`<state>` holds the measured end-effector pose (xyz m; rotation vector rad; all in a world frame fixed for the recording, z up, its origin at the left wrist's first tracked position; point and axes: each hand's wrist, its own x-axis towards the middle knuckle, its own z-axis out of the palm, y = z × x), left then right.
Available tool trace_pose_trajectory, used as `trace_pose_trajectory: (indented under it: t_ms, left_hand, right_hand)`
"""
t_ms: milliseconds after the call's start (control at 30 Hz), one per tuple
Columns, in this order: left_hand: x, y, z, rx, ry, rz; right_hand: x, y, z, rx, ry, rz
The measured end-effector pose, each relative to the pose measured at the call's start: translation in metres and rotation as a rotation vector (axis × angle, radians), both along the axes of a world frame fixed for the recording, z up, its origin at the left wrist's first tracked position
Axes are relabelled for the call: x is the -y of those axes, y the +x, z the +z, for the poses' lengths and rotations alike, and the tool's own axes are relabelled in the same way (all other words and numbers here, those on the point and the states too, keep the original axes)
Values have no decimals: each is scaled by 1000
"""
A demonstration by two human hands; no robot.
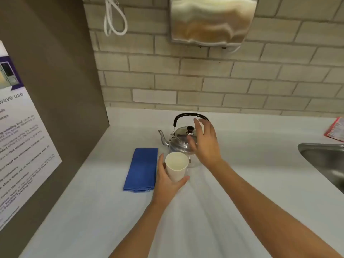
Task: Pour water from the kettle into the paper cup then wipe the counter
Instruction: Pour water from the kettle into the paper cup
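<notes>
On counter (242,183), kettle (181,140) spout leftward

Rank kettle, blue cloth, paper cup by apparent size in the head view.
1-2. Kettle and blue cloth: similar area, kettle partly hidden by the right hand, so no ranking.
3. Paper cup, smallest, though nearest the camera.

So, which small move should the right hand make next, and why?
Probably close the right hand on the black arched handle of the steel kettle: it hovers open beside it, while the left hand already grips the white paper cup.
</notes>
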<state>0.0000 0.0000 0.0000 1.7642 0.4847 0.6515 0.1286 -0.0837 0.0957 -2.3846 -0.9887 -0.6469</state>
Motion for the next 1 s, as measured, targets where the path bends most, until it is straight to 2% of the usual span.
trace_pose_trajectory:
  t_ms: [100, 300, 400, 533, 1000]
  left_hand:
    - [1, 8, 1, -14, 37, 25]
    - [-1, 14, -11, -18, 56, 38]
    - [0, 14, -14, -36, 97, 40]
    - [0, 12, -16, -43, 116, 49]
    - [0, 16, -21, -93, 153, 72]
  right_hand:
    - [-15, 26, 16, 9, -94, 38]
    - [-35, 66, 40, 73, -300, -20]
    - [-46, 83, 49, -53, -379, 57]
    - [-57, 99, 50, -229, -376, 138]
    - [-57, 106, 58, -276, -349, 144]
